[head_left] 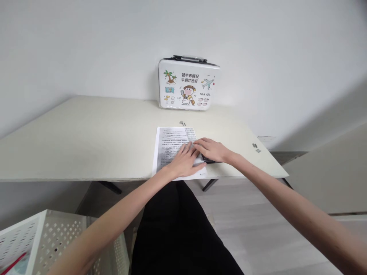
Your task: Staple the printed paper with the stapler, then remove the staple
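Note:
A printed sheet of paper (pixel 172 141) lies at the table's front edge, covered in dark lines of text. My left hand (pixel 185 162) rests flat on its right half, fingers stretched out. Over the sheet's right edge, my right hand (pixel 212 149) curls around a black stapler (pixel 210 160), its fingertips touching or nearly touching my left hand. Most of the stapler is hidden under the palm, so I cannot tell whether its jaw is on the paper. Small grey staple strips (pixel 182 123) lie behind the sheet.
Against the wall stands a white case (pixel 189 86) with cartoon travel pictures and a black handle. More grey strips (pixel 256 148) lie near the right end of the pale table (pixel 86 141). A white perforated basket (pixel 61 233) stands below at the left, with something red inside.

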`<state>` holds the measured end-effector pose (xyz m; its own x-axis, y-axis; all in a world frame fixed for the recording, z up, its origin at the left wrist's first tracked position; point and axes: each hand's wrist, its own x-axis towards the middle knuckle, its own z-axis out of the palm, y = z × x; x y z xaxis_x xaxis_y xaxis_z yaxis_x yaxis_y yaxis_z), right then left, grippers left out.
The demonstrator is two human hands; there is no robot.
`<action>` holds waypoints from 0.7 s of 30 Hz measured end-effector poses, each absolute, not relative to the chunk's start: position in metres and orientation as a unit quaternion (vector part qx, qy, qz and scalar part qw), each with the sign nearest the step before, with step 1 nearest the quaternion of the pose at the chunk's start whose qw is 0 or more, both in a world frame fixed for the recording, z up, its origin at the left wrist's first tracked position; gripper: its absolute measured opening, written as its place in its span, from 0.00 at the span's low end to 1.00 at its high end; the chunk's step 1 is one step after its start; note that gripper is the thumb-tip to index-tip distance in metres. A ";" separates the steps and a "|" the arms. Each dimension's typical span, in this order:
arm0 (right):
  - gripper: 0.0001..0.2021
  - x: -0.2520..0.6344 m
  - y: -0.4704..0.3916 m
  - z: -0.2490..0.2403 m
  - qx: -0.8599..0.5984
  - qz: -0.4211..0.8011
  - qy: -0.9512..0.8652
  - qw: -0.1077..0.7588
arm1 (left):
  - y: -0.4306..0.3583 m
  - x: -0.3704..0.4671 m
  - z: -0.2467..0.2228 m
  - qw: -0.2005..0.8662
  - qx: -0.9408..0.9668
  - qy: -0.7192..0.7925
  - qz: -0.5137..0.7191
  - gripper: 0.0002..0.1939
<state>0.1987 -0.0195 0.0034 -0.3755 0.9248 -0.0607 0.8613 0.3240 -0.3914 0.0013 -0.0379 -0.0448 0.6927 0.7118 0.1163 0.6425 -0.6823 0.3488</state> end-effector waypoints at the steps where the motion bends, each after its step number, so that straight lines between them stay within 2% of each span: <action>1: 0.22 0.199 -0.019 0.003 -0.554 0.180 -0.809 0.084 | -0.038 0.002 -0.044 0.140 0.909 0.374 0.121 0.44; 13: 0.24 0.190 -0.022 0.003 -0.563 0.130 -0.815 0.038 | -0.037 0.002 -0.046 0.128 0.908 0.380 0.119 0.45; 21: 0.25 0.180 -0.024 -0.006 -0.573 0.037 -0.818 0.042 | -0.032 0.000 -0.055 0.127 0.907 0.373 0.146 0.47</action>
